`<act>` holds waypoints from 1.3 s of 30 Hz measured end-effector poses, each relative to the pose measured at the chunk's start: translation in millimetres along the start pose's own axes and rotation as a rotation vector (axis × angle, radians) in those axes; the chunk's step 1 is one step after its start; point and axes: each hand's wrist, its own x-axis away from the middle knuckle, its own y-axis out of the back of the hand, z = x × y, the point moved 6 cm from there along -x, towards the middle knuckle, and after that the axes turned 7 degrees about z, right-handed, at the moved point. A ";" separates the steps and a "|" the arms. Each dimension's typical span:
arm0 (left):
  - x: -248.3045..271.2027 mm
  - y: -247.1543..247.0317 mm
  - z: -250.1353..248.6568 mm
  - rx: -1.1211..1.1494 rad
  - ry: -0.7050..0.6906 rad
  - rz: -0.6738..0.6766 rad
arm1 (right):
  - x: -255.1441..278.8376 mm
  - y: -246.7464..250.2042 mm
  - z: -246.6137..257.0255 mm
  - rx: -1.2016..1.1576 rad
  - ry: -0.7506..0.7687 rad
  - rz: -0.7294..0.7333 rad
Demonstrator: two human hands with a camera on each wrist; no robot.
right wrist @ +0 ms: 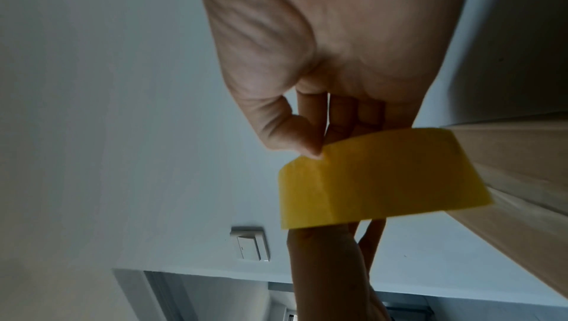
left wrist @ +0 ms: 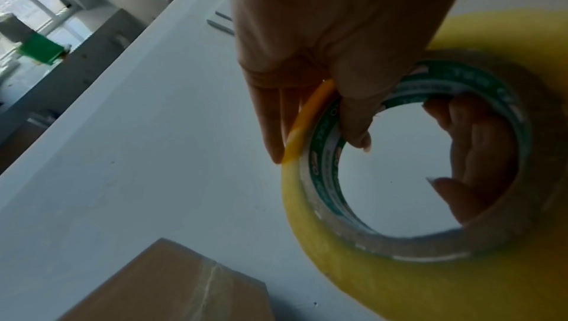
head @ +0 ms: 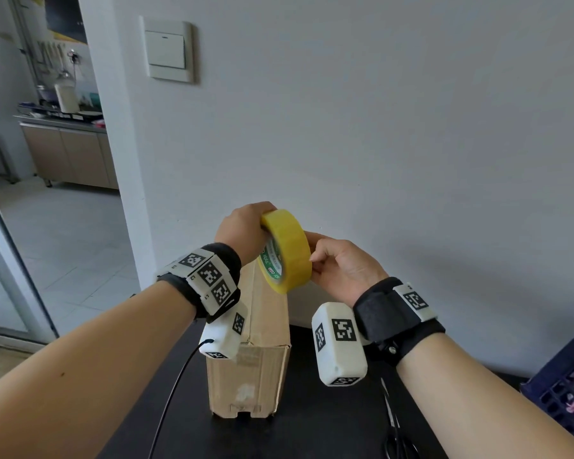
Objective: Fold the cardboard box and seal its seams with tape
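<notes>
Both hands are holding the tape roll (head: 287,251) above the upright box (head: 251,372), which is standing on the dark bench (head: 328,432). The left hand (head: 242,231) is gripping the roll, thumb inside the core. The right hand (head: 342,268) is pinching the roll's outer face with thumb and fingers (right wrist: 338,129).

Bare forearms, each with a black wrist strap (head: 399,313) carrying white blocks (head: 339,342) printed with square black-and-white markers; a thin black cable (head: 176,385) trails from the left block.
</notes>
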 end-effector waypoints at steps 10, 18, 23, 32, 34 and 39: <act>-4.6 6.8 18.7 0.030 0.004 0.020 | -10.4 -14.3 -5.2 -0.016 -0.022 0.011; -4.6 17.1 27.9 -0.015 -0.022 0.000 | -24.6 -28.5 -13.0 0.055 -0.015 -0.033; -8.1 24.0 42.5 0.023 -0.003 0.007 | -30.8 -35.5 -10.3 0.006 -0.002 -0.062; -20.0 26.6 53.6 0.012 -0.023 0.067 | -41.6 -40.9 -12.8 0.013 -0.009 -0.037; -23.0 25.5 53.7 0.000 -0.030 0.077 | -43.7 -39.0 -11.6 0.025 -0.005 -0.051; -30.9 16.4 54.6 -0.037 -0.010 0.199 | -48.2 -30.4 -15.5 0.134 -0.003 -0.154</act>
